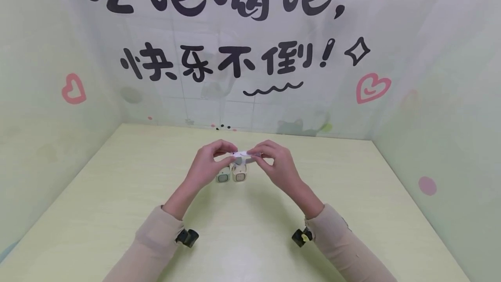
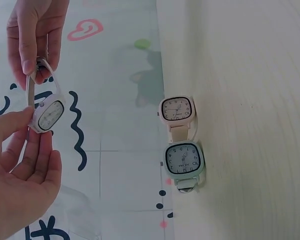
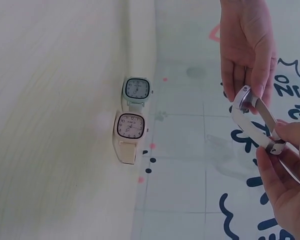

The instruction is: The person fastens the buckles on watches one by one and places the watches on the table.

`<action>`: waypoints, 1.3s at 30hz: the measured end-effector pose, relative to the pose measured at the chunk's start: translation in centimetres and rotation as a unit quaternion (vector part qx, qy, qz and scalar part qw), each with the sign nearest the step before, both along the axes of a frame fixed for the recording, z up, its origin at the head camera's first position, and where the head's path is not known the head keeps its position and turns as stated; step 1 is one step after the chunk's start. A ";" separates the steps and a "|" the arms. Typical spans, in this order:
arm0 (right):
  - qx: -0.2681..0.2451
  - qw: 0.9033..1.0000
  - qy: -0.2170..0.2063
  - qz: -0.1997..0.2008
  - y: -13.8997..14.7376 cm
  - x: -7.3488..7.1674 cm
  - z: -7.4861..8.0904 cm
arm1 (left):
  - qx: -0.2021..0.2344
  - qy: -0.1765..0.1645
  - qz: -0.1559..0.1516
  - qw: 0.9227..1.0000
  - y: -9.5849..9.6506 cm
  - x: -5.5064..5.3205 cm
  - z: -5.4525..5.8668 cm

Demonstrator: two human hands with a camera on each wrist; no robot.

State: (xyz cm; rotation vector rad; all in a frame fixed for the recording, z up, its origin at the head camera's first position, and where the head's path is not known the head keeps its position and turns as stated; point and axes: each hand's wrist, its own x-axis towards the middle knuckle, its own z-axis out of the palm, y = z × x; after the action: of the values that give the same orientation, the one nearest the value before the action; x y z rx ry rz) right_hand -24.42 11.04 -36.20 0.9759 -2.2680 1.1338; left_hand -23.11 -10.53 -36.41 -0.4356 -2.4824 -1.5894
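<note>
A white wristwatch (image 2: 51,115) is held up between both hands above the table, its strap forming a loop. My left hand (image 1: 205,166) pinches the watch at its case, thumb on one side and fingers on the other. With thumb and fingertips, my right hand (image 1: 281,164) grips the strap (image 3: 255,127) at its metal clasp (image 3: 277,147). Just below the hands, a green watch (image 1: 223,177) and a pale pink watch (image 1: 239,176) stand side by side on the table, dials outward.
The pale wooden table (image 1: 242,247) is enclosed by a back wall (image 1: 219,99) with black lettering and by side walls. A wrist camera (image 1: 188,237) sits at the left sleeve and another camera (image 1: 302,237) at the right sleeve.
</note>
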 end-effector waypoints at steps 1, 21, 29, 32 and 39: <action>0.000 1.000 0.003 0.002 0.0 0.0 0.0 | 0.001 0.001 0.002 1.000 0.1 0.0 0.0; 0.008 1.000 0.007 0.010 0.0 0.0 -0.2 | 0.003 0.021 -0.003 1.000 1.5 0.3 0.2; -0.022 0.998 -0.050 -0.011 0.1 0.3 -0.3 | 0.017 -0.013 0.017 1.000 1.7 0.1 0.5; -0.041 0.998 -0.038 0.005 0.4 0.3 -0.6 | 0.038 -0.037 0.027 0.998 1.6 0.0 0.5; -0.015 0.999 -0.007 0.047 0.7 0.3 -0.6 | 0.133 -0.127 0.033 0.982 1.2 -0.2 0.7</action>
State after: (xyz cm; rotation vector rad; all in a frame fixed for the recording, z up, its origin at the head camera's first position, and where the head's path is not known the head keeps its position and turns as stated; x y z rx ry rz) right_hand -24.15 11.71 -36.78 1.0767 -2.2307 1.2141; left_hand -23.30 -9.32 -35.69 -0.1169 -2.3713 -2.0230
